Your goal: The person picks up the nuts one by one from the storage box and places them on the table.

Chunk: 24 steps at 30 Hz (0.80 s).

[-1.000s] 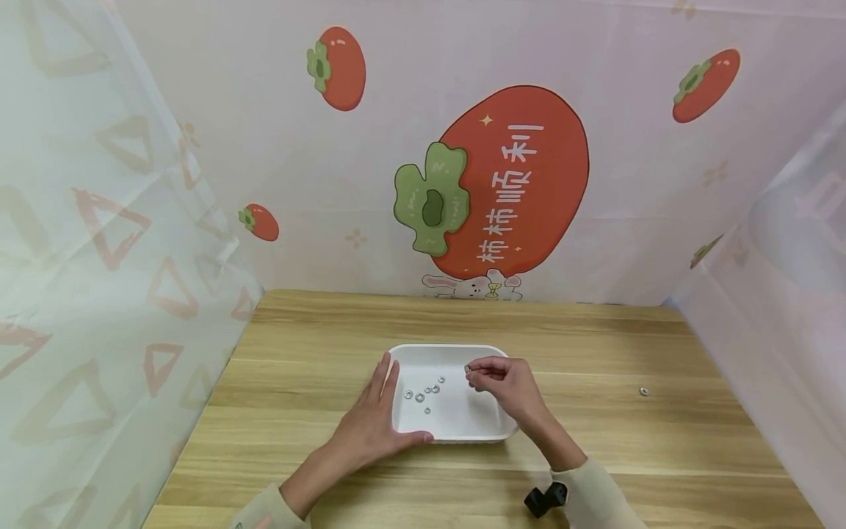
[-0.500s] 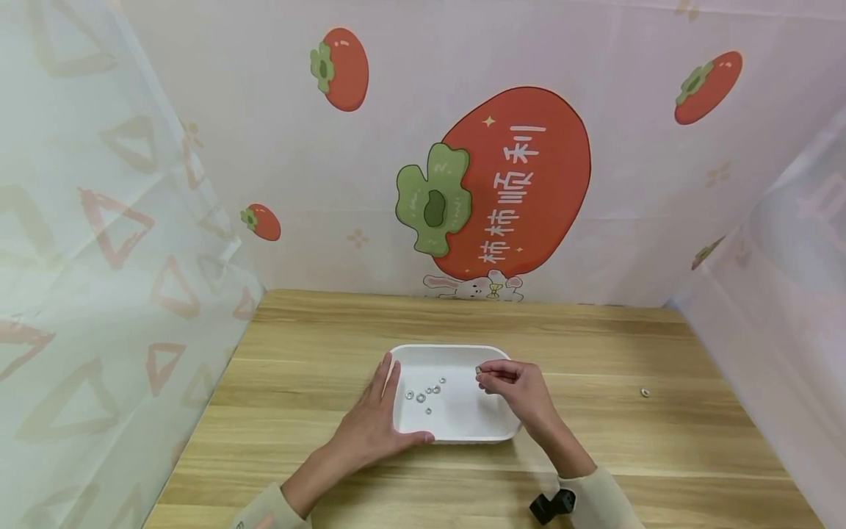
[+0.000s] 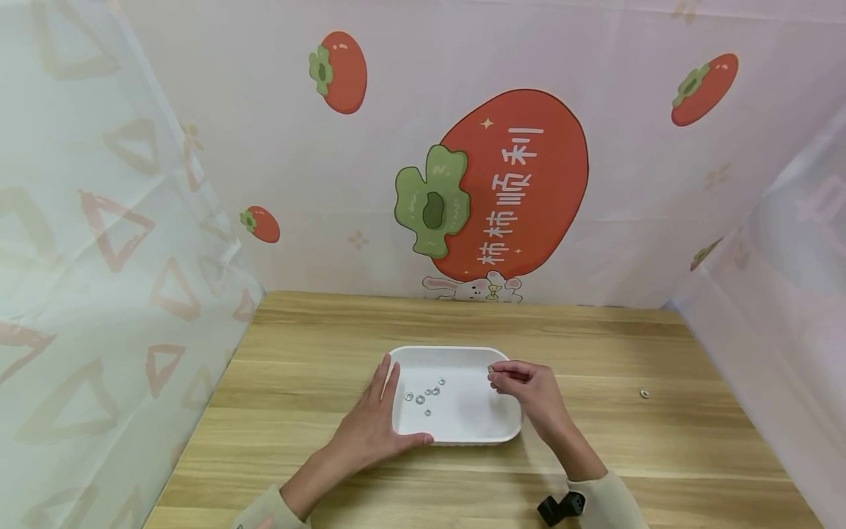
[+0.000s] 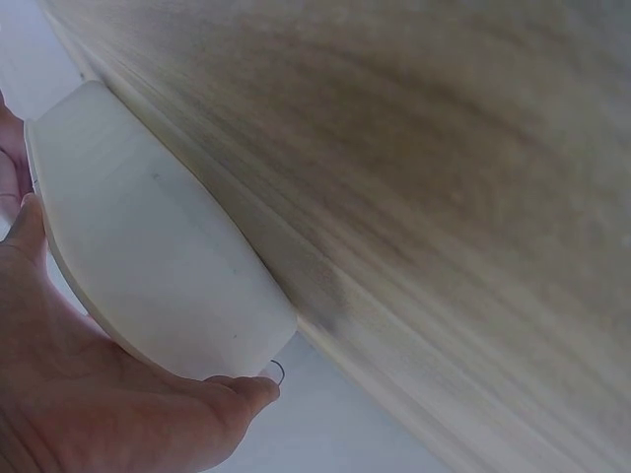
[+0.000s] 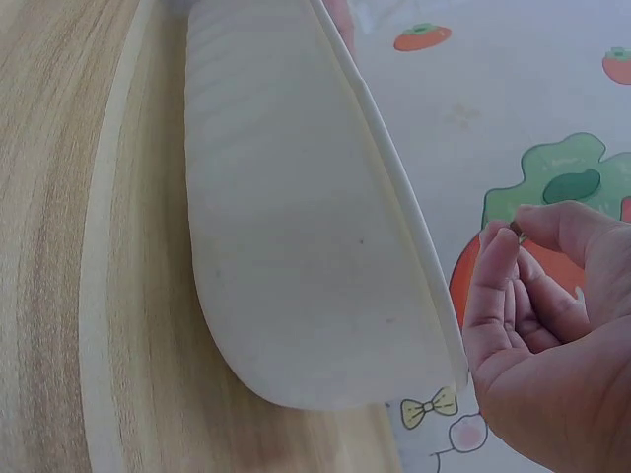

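A white tray (image 3: 463, 419) stands on the wooden table, with several small ring-shaped metal nuts (image 3: 419, 400) lying in its left half. My left hand (image 3: 370, 422) rests against the tray's left end; its fingers lie straight along the side and the thumb along the front rim. My right hand (image 3: 529, 389) pinches one small metal nut (image 3: 491, 369) between thumb and fingertips, above the tray's right end. In the right wrist view the pinched nut (image 5: 516, 228) is mostly hidden by the fingertips.
One more small metal ring (image 3: 644, 394) lies on the wooden table (image 3: 595, 345), to the right of the tray. A black device (image 3: 560, 508) sits at the right wrist. Patterned cloth (image 3: 621, 220) hangs behind and at both sides.
My right hand has moved to the right over the tray, still pinching the nut. The left hand and the nuts in the tray have stayed in place.
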{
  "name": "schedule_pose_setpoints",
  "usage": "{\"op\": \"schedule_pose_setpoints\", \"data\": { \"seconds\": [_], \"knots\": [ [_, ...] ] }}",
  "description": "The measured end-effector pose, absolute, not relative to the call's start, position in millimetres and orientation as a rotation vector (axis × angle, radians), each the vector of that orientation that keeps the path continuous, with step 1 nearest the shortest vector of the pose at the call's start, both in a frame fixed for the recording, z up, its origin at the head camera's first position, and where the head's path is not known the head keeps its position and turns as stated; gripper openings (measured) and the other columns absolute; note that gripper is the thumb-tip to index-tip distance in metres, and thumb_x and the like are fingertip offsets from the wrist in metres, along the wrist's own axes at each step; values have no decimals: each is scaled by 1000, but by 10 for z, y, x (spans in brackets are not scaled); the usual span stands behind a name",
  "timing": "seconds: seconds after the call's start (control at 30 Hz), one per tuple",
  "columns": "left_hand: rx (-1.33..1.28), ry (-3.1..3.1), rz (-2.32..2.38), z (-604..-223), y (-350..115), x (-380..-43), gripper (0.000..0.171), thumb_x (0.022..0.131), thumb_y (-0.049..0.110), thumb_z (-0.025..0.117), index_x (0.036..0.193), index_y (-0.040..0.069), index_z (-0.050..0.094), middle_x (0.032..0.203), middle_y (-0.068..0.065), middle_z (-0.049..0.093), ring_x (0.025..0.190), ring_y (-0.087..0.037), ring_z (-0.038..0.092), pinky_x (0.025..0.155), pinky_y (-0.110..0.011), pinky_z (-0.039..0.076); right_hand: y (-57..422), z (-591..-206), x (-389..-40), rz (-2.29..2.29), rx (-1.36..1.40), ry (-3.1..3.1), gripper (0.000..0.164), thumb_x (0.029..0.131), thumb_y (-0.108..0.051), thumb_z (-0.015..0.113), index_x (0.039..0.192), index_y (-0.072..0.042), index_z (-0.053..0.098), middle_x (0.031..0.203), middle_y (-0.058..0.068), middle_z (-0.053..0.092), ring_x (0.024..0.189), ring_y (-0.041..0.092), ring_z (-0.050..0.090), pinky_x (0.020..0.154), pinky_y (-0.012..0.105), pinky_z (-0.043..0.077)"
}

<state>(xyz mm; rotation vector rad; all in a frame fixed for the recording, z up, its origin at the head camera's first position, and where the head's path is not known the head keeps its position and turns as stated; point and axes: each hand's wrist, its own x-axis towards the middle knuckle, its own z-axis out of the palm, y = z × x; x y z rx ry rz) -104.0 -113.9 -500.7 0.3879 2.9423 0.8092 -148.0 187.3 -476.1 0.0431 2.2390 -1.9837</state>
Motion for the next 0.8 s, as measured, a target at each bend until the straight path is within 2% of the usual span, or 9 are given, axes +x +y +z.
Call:
{"op": "schedule_pose_setpoints", "data": {
  "seconds": [0.1, 0.4, 0.63, 0.8],
  "knots": [
    [386, 2945, 809, -5003, -1142, -1033, 138, 73, 80, 79, 169, 2, 17, 178, -15, 5, 158, -43, 27, 106, -56, 53, 1904, -4755, -1476, -1993, 58, 2232, 26, 98, -3, 74, 119, 11, 72, 110, 22, 76, 99, 30, 76, 90, 37, 63],
    [396, 2946, 816, -4996, -1138, -1029, 137, 74, 78, 80, 169, 2, 18, 178, -16, 5, 158, -43, 27, 108, -57, 52, 1976, -4752, -1462, -2019, 65, 2233, 28, 98, -3, 73, 120, 14, 70, 110, 22, 76, 94, 22, 75, 85, 28, 63],
    [396, 2946, 820, -4994, -1136, -1020, 137, 74, 77, 81, 169, 2, 18, 178, -17, 6, 157, -44, 28, 105, -57, 53, 2024, -4759, -1445, -2036, 87, 2248, 27, 99, -2, 72, 120, 14, 70, 108, 18, 78, 89, 14, 75, 84, 27, 63],
    [389, 2941, 820, -4998, -1137, -1029, 138, 74, 78, 80, 169, 2, 16, 178, -15, 5, 157, -44, 28, 104, -57, 54, 2076, -4755, -1442, -2043, 87, 2262, 28, 99, -3, 72, 121, 15, 70, 107, 17, 78, 91, 14, 76, 86, 31, 63]
  ]
}}
